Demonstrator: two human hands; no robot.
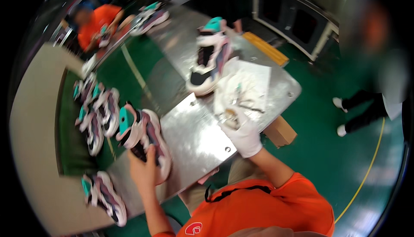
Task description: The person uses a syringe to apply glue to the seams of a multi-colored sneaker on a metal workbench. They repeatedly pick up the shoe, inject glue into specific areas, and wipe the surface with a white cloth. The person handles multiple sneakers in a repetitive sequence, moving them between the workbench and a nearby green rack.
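My bare left hand (143, 168) is closed on a sneaker (158, 144) above the near part of the metal table; the shoe is white, pink and purple-grey with a teal tongue. The thumb reaches into the shoe's opening. A white glove covers my right hand (243, 137), which curls at the table's right part around something small, pale and brownish (231, 118) that I cannot make out. Just beyond it lie a crumpled white cloth (246, 86) and a sheet of white paper (264, 79). A second sneaker (210, 58) of the same kind stands beside the cloth.
Several similar sneakers (103, 107) sit to the left, and one (108, 196) lies at the near left. Another (151, 19) is on the far table. A co-worker in orange (101, 21) handles a shoe at the far left. A cardboard box (280, 132) is below the table's right edge.
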